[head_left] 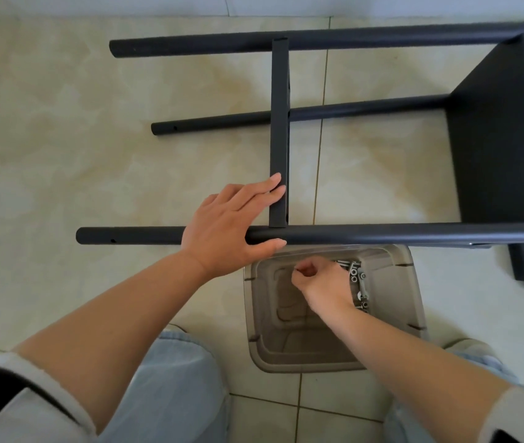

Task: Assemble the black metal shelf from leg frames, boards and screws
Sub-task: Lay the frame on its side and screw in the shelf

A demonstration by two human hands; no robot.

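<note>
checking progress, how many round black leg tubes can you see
3. The far tube lies along the top, the middle tube behind the board, and the near tube under the left hand. A fourth may be hidden.

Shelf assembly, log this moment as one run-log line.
left hand: steadies near leg tube, fingers on crossbar | right hand: picking in screw tray | screws: in tray

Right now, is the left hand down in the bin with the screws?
No. The left hand rests on the black leg tube; the right hand reaches into the bin.
</note>
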